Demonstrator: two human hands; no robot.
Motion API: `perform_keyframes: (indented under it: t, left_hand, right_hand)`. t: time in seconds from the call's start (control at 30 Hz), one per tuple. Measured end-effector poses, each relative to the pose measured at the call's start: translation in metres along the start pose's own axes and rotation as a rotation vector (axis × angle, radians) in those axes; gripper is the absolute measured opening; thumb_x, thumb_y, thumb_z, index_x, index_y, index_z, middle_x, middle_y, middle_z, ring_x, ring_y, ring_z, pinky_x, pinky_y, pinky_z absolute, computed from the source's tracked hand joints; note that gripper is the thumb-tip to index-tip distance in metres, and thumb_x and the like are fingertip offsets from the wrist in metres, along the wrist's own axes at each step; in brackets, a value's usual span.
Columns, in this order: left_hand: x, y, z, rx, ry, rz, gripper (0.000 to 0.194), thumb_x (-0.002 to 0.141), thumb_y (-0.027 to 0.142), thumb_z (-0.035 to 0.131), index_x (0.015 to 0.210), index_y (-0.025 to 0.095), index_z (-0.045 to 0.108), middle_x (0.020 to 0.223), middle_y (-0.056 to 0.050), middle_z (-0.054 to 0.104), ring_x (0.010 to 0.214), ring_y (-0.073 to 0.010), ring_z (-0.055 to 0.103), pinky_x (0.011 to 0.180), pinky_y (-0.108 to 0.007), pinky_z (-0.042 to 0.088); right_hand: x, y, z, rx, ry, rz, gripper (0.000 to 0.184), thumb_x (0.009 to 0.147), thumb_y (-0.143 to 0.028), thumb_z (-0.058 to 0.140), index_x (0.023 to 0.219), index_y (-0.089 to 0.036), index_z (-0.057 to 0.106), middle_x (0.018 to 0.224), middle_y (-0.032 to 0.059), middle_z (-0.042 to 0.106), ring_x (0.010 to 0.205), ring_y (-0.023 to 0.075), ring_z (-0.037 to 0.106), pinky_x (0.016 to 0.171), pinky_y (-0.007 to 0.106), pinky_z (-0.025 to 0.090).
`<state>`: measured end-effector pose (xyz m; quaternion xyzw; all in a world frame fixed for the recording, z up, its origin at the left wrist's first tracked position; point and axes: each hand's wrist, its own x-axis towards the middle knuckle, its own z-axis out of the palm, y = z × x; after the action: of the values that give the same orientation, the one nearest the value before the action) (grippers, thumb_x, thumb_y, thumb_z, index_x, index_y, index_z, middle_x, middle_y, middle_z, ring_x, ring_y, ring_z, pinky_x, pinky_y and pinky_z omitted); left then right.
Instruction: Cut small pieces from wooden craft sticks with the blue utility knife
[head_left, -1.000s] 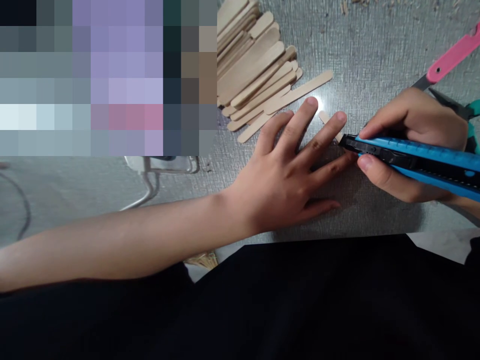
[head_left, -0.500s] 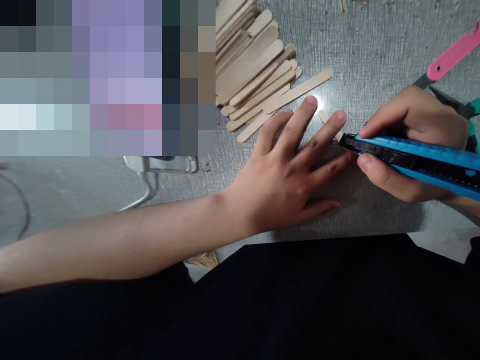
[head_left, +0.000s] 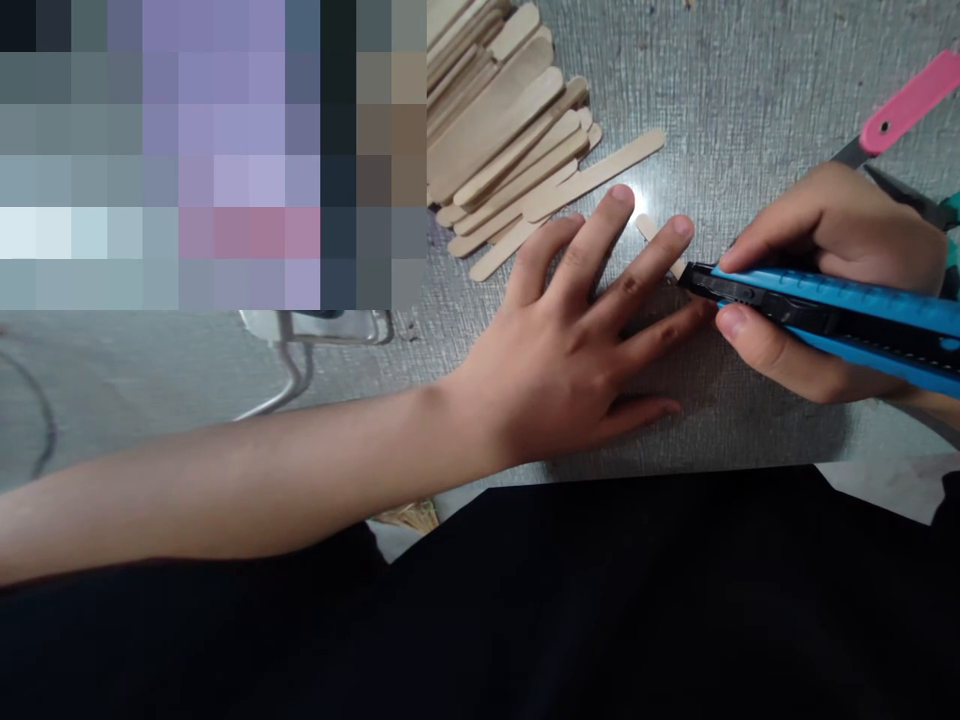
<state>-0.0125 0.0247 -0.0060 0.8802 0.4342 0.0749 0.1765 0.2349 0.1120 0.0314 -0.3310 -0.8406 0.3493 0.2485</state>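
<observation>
My left hand lies flat with its fingers spread. Its index finger and the finger beside it rest over a narrow wooden stick, so most of the stick is hidden; one rounded end shows past the fingers. In my right hand is a blue and black utility knife, gripped between thumb and fingers. The knife's black tip meets the stick right beside my left fingers. I cannot make out the blade there.
A pile of wooden craft sticks lies beyond my left hand. At the right are a pink-handled tool and a partly hidden green-handled tool. A white object with a cord sits at the left. Blurred blocks cover the upper left.
The view has shifted slightly. Both hands and the utility knife hold nearly the same position against the stick.
</observation>
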Motion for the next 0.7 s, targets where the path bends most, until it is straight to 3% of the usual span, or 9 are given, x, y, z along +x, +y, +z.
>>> perform_keyframes:
  t: [0.37, 0.7]
  left_hand:
    - [0.0006, 0.0005, -0.0004, -0.010, -0.004, 0.007, 0.085, 0.103, 0.073, 0.061, 0.175, 0.038, 0.033, 0.189, -0.006, 0.021, 0.173, -0.0513, 0.017, 0.135, -0.071, 0.027]
    - [0.0002, -0.0005, 0.0010, 0.045, 0.037, 0.027, 0.082, 0.104, 0.076, 0.058, 0.171, 0.034, 0.038, 0.187, -0.010, 0.026, 0.171, -0.0514, 0.023, 0.131, -0.071, 0.033]
  right_hand:
    - [-0.0016, 0.0018, 0.0014, -0.019, 0.034, 0.043, 0.022, 0.078, -0.026, 0.078, 0.096, -0.033, 0.069, 0.085, -0.0035, 0.075, 0.067, 0.0191, 0.069, 0.061, 0.033, 0.063]
    - [0.0002, 0.0022, 0.0025, 0.030, 0.033, -0.007, 0.024, 0.077, -0.023, 0.077, 0.097, -0.033, 0.068, 0.083, -0.0055, 0.073, 0.066, 0.0166, 0.068, 0.062, 0.031, 0.061]
